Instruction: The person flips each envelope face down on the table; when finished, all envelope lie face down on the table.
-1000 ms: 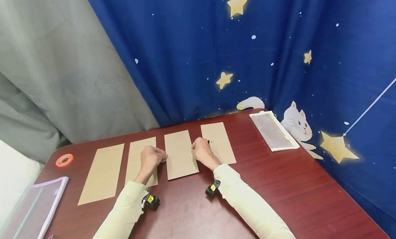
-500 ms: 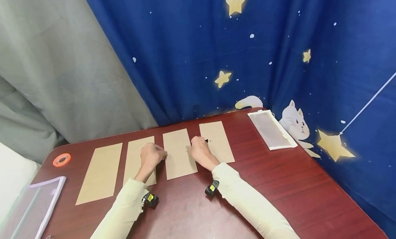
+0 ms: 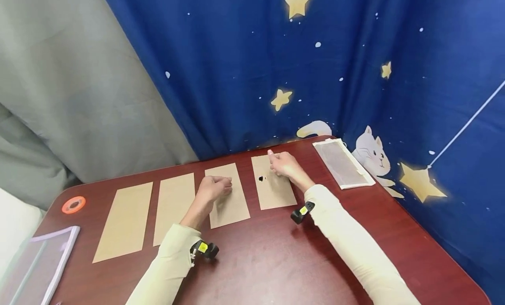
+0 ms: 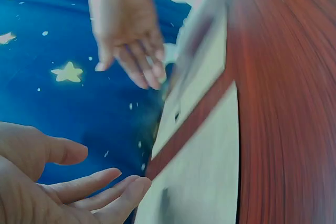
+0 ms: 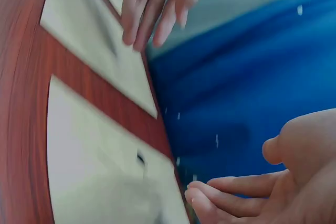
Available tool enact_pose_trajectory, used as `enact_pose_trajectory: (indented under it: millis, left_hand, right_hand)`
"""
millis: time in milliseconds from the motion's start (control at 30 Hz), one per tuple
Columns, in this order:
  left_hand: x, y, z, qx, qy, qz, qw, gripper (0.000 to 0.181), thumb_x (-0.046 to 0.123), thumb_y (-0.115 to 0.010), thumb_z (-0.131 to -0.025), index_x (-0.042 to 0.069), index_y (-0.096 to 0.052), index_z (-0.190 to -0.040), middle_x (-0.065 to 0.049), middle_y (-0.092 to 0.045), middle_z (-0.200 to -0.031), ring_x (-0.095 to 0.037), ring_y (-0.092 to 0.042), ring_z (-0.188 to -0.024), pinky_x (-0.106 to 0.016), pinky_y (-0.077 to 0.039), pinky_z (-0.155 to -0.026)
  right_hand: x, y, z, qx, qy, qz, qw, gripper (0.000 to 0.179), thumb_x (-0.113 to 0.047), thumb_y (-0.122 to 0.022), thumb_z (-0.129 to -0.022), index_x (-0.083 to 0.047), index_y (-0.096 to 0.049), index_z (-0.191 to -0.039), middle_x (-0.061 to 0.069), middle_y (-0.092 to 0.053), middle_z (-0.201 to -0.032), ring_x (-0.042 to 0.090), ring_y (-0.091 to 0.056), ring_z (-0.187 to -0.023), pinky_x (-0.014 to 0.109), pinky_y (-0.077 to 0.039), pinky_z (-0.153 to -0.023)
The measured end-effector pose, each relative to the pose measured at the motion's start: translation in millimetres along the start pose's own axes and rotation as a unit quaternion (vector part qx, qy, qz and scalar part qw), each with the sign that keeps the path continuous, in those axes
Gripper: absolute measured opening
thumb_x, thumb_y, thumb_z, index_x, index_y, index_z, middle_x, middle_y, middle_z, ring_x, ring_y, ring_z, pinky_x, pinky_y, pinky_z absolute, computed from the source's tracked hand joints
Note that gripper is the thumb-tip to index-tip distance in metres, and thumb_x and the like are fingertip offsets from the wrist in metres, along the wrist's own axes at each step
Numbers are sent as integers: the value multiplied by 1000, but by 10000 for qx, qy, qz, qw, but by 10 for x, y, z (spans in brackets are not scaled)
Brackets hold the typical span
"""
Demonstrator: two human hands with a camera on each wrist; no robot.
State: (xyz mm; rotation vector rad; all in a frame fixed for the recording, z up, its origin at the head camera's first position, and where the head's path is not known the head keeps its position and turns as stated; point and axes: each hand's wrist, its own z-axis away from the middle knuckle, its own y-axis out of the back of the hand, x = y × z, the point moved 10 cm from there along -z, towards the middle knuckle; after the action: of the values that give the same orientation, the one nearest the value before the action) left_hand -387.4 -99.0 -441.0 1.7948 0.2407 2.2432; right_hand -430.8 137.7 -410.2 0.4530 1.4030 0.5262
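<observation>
Several tan kraft-paper rectangles lie in a row on the table. My left hand [image 3: 213,191], fingers loosely extended and holding nothing, hovers over the third sheet from the left [image 3: 232,208]. Over the rightmost sheet [image 3: 276,195], which has a small black mark [image 3: 261,179], is my right hand [image 3: 287,164], its thumb apart from the fingers and nothing in it. The left wrist view has the left hand [image 4: 68,187] at lower left, its thumb separated from the fingers. In the right wrist view the right hand [image 5: 268,182] has its fingers extended beside the marked sheet [image 5: 89,156].
Two further sheets, the leftmost [image 3: 124,221] and its neighbour [image 3: 174,204], lie to the left. An orange ring-shaped roll [image 3: 73,204] and a clear zip pouch [image 3: 47,261] are near the left edge. A white-edged mesh pouch [image 3: 343,162] lies back right. Curtains [image 3: 236,77] hang behind the table.
Both hands have left the side edges of the third sheet, which stays flat. The left hand has moved right over that sheet; the right hand has lifted and moved right over the marked one.
</observation>
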Motion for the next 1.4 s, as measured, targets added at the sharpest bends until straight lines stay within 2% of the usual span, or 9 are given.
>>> enact_pose_trajectory:
  millis: [133, 267, 333, 567, 700, 867, 1000, 1200, 1400]
  left_hand:
    - [-50, -184, -68, -427, 424, 1104, 9921, 38, 6, -48, -103, -15, -54, -135, -31, -61, -132, -21, -71, -102, -37, -55, -105]
    - [-108, -355, -121, -609, 823, 1730, 9796, 40, 8, -45, -106, -13, -50, -139, -30, -58, -136, -24, -70, -108, -35, -54, -106]
    - [-117, -450, -144, -678, 932, 1962, 9738, 41, 10, -43, -107, -13, -49, -140, -32, -55, -138, -31, -66, -119, -37, -52, -109]
    - [-118, -642, -177, -796, 1086, 2430, 9606, 45, 14, -39, -108, -14, -44, -144, -38, -48, -142, -41, -55, -131, -42, -46, -116]
    - [-94, -668, -195, -761, 1173, 2654, 9539, 47, 14, -40, -107, -14, -42, -144, -39, -44, -144, -44, -49, -137, -41, -44, -117]
    - [-34, -691, -208, -793, 1215, 2604, 9545, 47, 15, -42, -107, -12, -43, -145, -37, -44, -145, -42, -49, -138, -39, -45, -117]
    - [-19, -707, -211, -833, 1245, 2573, 9547, 47, 14, -43, -106, -10, -43, -146, -34, -42, -147, -41, -48, -139, -38, -45, -117]
    - [-33, -750, -212, -867, 1269, 2526, 9553, 46, 10, -44, -105, -11, -43, -145, -30, -40, -147, -38, -48, -136, -37, -45, -117]
    - [-32, -779, -209, -942, 1195, 2272, 9619, 42, 2, -43, -103, -17, -42, -141, -23, -49, -128, -25, -55, -111, -37, -44, -118]
  right_hand:
    - [214, 92, -80, -341, -368, -462, 9977, 63, -44, -31, -110, 8, -65, -117, 24, -72, -108, 27, -70, -90, 24, -59, -71]
    - [417, 173, -114, -571, -754, -556, 9940, 73, -48, -22, -110, 11, -59, -131, 26, -66, -128, 34, -68, -114, 33, -61, -89]
    - [509, 212, -114, -628, -903, -595, 9922, 76, -50, -19, -110, 11, -59, -132, 27, -65, -129, 34, -67, -112, 35, -61, -92]
    - [708, 205, -131, -754, -1355, -1139, 9813, 75, -50, -23, -109, 13, -58, -129, 23, -69, -112, 16, -69, -79, 25, -63, -77]
    - [731, 191, -132, -776, -1478, -1439, 9754, 74, -50, -25, -109, 13, -57, -129, 24, -69, -114, 17, -71, -80, 27, -63, -81]
    - [743, 191, -125, -687, -1536, -1597, 9727, 72, -50, -30, -109, 14, -60, -127, 25, -70, -118, 17, -72, -83, 26, -63, -82]
    - [760, 180, -118, -594, -1591, -1609, 9722, 66, -46, -35, -109, 13, -62, -125, 20, -73, -107, 13, -71, -78, 22, -62, -75]
    - [782, 144, -97, -570, -1460, -1588, 9748, 41, -22, -46, -108, 12, -63, -121, 8, -69, -88, 7, -65, -68, 19, -62, -75]
    - [763, 122, -65, -374, -1004, -2051, 9729, 27, 2, -56, -97, 14, -64, -119, 6, -70, -87, 6, -66, -73, 31, -63, -90]
